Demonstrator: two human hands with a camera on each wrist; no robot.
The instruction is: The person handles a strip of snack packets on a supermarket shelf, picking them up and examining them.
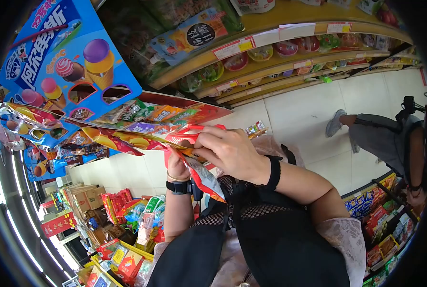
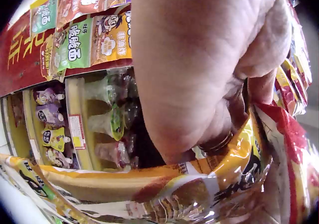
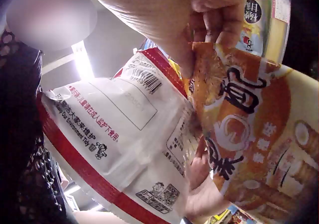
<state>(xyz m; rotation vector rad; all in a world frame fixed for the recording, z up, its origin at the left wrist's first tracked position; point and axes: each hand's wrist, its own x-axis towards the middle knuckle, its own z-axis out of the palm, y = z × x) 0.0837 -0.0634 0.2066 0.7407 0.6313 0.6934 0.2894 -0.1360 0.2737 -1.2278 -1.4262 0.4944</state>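
Observation:
My right hand [image 1: 230, 150] pinches the upper edge of an orange snack bag [image 3: 249, 114] printed with rolled biscuits. A red-and-white snack bag [image 3: 114, 129] hangs beside it, its printed back and barcode toward the right wrist camera. My left hand [image 1: 177, 167] grips that red-and-white bag from below, close to the right hand; some of its fingers are hidden between the bags. In the left wrist view the orange bag's crinkled, shiny side crosses below the left hand [image 2: 199, 69]. Both bags are in front of my chest.
A blue ice-cream display box [image 1: 74, 67] stands at the upper left, above packed noodle snacks [image 1: 151, 115]. Shelves with price tags [image 1: 235, 48] run along the top. Another person's leg [image 1: 376, 129] is at the right on the tiled floor [image 1: 299, 110]. Stacked goods [image 1: 127, 210] lie lower left.

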